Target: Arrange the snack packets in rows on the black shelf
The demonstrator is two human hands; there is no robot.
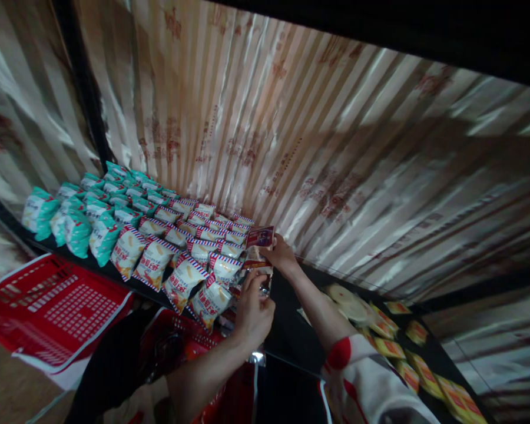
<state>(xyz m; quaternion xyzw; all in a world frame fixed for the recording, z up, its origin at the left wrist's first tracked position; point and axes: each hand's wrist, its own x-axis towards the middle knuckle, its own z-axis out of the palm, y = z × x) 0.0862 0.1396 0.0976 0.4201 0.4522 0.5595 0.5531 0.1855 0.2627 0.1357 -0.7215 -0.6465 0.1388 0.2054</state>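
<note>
My right hand (282, 256) reaches to the end of the snack rows, its fingers closed on the edge of a dark red and brown snack packet (259, 237). Nearer to me, my left hand (255, 312) has its fingers bent and pinched at a similar packet with a silvery lower part (267, 285). My fingers partly cover these packets. Just left of both hands stand rows of white snack bags (186, 281) with striped top edges and red lettering. Beyond them are rows of teal snack bags (103, 235).
A red shopping basket (66, 288) is at the lower left, below the black shelf (287, 321). Another red basket (242, 388) sits under my left forearm. Yellow packets (391, 348) and pale round items (348, 303) lie to the right. Corrugated sheeting (256, 118) backs the shelf.
</note>
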